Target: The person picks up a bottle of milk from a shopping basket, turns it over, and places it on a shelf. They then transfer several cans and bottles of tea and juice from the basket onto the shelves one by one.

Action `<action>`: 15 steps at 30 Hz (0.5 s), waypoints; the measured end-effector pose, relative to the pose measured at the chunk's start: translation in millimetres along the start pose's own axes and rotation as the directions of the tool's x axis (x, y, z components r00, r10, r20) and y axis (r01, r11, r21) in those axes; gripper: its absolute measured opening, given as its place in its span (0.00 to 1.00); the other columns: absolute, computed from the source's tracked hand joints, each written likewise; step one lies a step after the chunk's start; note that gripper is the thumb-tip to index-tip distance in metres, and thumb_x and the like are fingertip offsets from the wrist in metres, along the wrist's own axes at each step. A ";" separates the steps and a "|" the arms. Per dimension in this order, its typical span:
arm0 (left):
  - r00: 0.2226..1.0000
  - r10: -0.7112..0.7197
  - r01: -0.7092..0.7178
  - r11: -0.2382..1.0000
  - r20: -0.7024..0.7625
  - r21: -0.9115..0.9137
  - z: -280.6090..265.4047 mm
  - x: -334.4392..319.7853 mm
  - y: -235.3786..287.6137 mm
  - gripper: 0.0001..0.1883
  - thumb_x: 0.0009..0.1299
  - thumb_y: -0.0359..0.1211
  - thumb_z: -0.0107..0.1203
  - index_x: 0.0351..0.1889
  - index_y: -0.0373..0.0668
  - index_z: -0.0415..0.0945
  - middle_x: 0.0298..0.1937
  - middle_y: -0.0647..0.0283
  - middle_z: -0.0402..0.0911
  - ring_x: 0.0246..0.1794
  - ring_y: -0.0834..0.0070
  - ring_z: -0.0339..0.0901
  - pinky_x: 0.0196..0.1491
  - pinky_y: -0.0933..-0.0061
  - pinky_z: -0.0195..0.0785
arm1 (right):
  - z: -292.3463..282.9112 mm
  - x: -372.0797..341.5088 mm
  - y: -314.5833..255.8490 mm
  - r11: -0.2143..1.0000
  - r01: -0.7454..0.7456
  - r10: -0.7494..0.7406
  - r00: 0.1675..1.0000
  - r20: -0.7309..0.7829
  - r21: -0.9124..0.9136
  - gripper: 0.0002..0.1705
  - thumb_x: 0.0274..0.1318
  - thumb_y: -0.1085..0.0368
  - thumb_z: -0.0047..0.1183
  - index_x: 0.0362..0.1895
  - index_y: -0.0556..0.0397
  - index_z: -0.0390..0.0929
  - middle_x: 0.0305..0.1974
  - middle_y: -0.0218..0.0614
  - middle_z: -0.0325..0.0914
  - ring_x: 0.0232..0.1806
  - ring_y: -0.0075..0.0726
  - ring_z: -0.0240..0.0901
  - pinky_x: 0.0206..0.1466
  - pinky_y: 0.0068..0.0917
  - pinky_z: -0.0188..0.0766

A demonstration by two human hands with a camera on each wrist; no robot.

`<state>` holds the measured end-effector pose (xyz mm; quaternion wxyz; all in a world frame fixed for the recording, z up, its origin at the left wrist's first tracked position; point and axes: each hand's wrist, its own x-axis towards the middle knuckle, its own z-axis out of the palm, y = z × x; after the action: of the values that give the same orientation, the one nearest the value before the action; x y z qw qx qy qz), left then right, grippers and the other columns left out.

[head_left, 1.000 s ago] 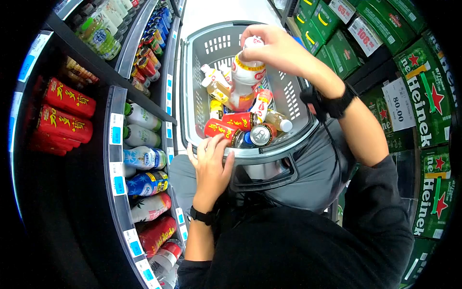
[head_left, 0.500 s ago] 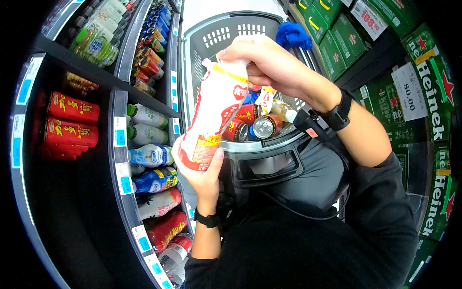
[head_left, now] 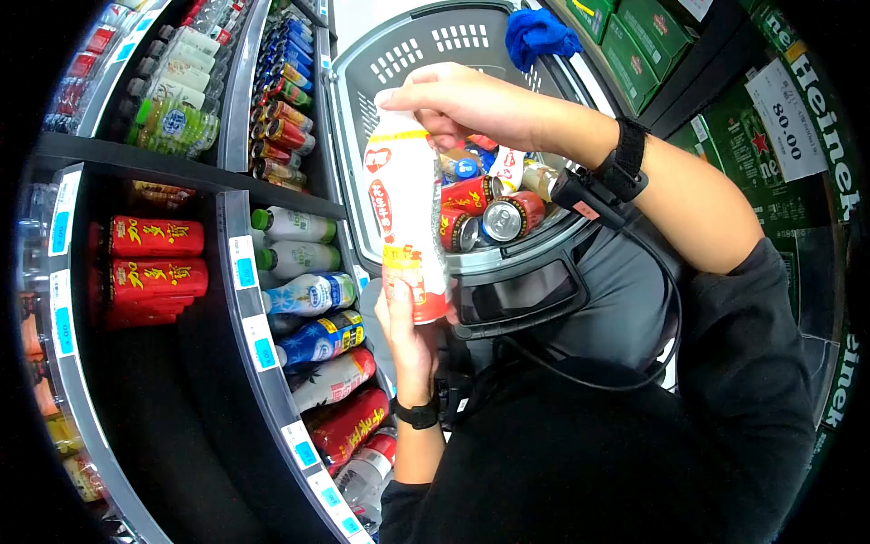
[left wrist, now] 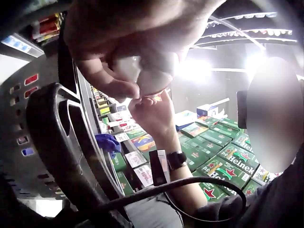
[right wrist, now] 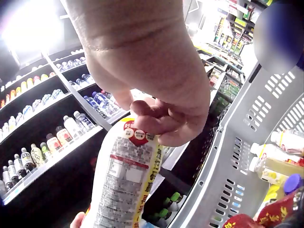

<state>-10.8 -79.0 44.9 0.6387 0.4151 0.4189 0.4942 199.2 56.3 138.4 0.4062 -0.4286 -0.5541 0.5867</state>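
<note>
A white drink bottle (head_left: 399,199) with red and yellow print stands nearly upright in front of the basket's left side. My left hand (head_left: 412,349) grips it low down, thumb on the label. At the top, my right hand (head_left: 467,100) has its fingers curled round the neck and cap, which they hide. The right wrist view shows the bottle's printed back label (right wrist: 126,175) under the curled right fingers (right wrist: 152,124). In the left wrist view the left hand (left wrist: 128,28) holds the bottle's pale base (left wrist: 154,73), with the right hand (left wrist: 154,116) beyond.
A grey shopping basket (head_left: 494,41) holds red cans (head_left: 517,218) and several bottles. A blue cloth (head_left: 541,38) hangs on its far rim. Drink shelves (head_left: 237,299) line the left, with red cans (head_left: 159,281) on them. Green beer cartons (head_left: 752,172) are stacked on the right.
My right hand has lifted the bottle out of the basket and leftward. My left hand has left the basket's near rim and taken hold of the bottle's base. The bottle now stands straighter.
</note>
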 end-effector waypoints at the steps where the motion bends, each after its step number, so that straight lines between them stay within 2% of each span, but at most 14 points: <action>1: 1.000 -0.006 0.006 1.000 0.003 0.022 1.8 -1.3 -1.2 0.31 0.76 0.58 0.35 0.57 0.38 0.67 0.36 0.51 0.80 0.26 0.70 0.76 0.23 0.73 0.70 | -0.3 -0.3 -0.2 1.000 0.011 -0.011 1.000 0.003 -0.024 0.21 0.63 0.47 0.55 0.26 0.48 0.68 0.14 0.21 0.57 0.15 0.18 0.58 0.20 0.18 0.56; 7: 0.998 -0.042 0.042 0.999 0.052 0.006 2.4 -4.8 -5.7 0.33 0.76 0.60 0.33 0.54 0.37 0.69 0.34 0.50 0.80 0.22 0.71 0.75 0.22 0.73 0.68 | -0.3 2.5 2.5 0.996 0.039 -0.038 0.999 0.006 -0.075 0.23 0.62 0.45 0.55 0.24 0.47 0.68 0.16 0.21 0.59 0.19 0.17 0.61 0.26 0.17 0.59; 9: 0.998 -0.060 0.060 0.998 0.006 -0.005 4.6 -5.0 -5.4 0.34 0.76 0.60 0.32 0.53 0.37 0.70 0.33 0.50 0.80 0.21 0.71 0.74 0.21 0.74 0.67 | 0.7 4.1 5.8 0.998 0.031 -0.031 1.000 0.007 -0.060 0.23 0.62 0.45 0.56 0.25 0.47 0.68 0.17 0.21 0.60 0.20 0.17 0.61 0.27 0.17 0.59; 13: 0.998 -0.058 0.058 0.998 0.005 0.009 4.1 -4.3 -5.5 0.35 0.76 0.60 0.32 0.52 0.36 0.70 0.33 0.50 0.80 0.21 0.70 0.75 0.20 0.74 0.67 | 2.3 9.9 11.0 0.999 0.015 -0.014 1.000 0.020 -0.045 0.22 0.61 0.46 0.57 0.25 0.47 0.69 0.18 0.20 0.60 0.21 0.16 0.60 0.27 0.17 0.58; 15: 0.991 -0.098 0.085 0.987 -0.091 -0.137 8.2 -3.9 -5.9 0.35 0.76 0.60 0.31 0.52 0.36 0.70 0.32 0.50 0.80 0.21 0.69 0.76 0.20 0.73 0.69 | 2.2 9.2 11.6 0.999 0.027 -0.026 0.999 0.021 -0.047 0.22 0.60 0.46 0.57 0.25 0.47 0.70 0.18 0.20 0.60 0.21 0.16 0.59 0.28 0.17 0.58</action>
<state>-2.0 -84.8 42.3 0.6657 0.3271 0.4346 0.5109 194.4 63.7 126.3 0.3981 -0.4245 -0.5775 0.5725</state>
